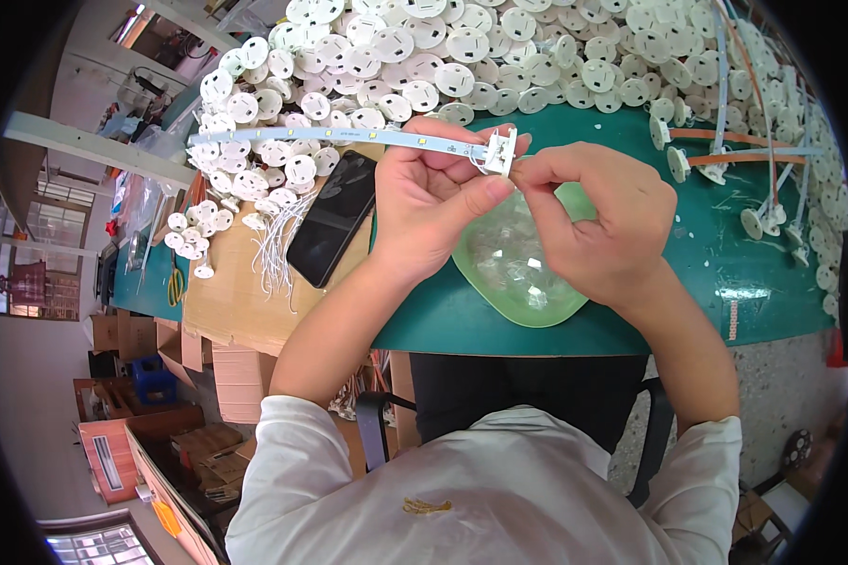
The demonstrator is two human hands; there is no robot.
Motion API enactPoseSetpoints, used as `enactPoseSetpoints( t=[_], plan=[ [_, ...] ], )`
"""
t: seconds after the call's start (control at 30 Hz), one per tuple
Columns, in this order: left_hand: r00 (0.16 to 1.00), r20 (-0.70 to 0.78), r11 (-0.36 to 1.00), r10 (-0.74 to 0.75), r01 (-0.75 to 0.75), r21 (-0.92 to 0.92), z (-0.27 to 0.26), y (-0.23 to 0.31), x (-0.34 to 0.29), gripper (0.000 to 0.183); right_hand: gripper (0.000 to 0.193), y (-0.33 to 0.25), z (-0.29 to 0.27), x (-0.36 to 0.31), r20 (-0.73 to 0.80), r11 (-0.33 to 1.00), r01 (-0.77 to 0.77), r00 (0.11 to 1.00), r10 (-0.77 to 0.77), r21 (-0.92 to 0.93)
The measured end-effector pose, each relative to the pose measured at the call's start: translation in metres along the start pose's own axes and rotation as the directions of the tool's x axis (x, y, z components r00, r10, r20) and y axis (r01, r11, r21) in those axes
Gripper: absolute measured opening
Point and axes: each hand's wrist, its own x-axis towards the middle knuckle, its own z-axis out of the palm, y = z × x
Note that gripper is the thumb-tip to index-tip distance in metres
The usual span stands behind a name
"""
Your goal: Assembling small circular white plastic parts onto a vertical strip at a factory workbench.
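Note:
My left hand (422,202) is closed around one end of a pale LED strip (301,135), which stretches out to the left with small yellow lights along it. At that end, between thumb and fingers, a white round plastic cap (501,151) stands on edge, with short white wires beside it. My right hand (603,221) pinches thumb and forefinger together right at the cap's edge; what lies between those fingertips is too small to make out. Below both hands sits a light green bowl (577,201) containing small clear, shiny pieces, partly covered by my right hand.
A large heap of white round caps (466,47) fills the table's far side. On the left, a black phone (333,218) lies beside loose white wires (275,247). Scissors (175,286) rest farther left. Strips with caps attached (740,158) lie at the right on the green mat (424,320).

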Motion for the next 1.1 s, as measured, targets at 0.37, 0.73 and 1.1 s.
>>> enactPoseSetpoints(
  t=[0.37, 0.73, 1.1],
  plan=[
    [0.983, -0.111, 0.961, -0.149, 0.117, -0.252, 0.001, 0.005, 0.004, 0.031, 0.013, -0.002, 0.005, -0.002, 0.001, 0.893, -0.325, 0.940, 0.342, 0.312],
    [0.991, -0.044, 0.977, -0.127, 0.117, -0.177, -0.004, 0.008, 0.004, 0.026, 0.017, -0.001, -0.002, 0.002, 0.150, 0.899, -0.372, 0.926, 0.345, 0.231],
    [0.991, -0.059, 0.983, -0.119, 0.109, -0.149, 0.003, 0.001, 0.003, 0.033, 0.010, 0.004, 0.002, -0.004, 0.084, 0.992, -0.099, 0.992, 0.093, 0.076]
  ],
)
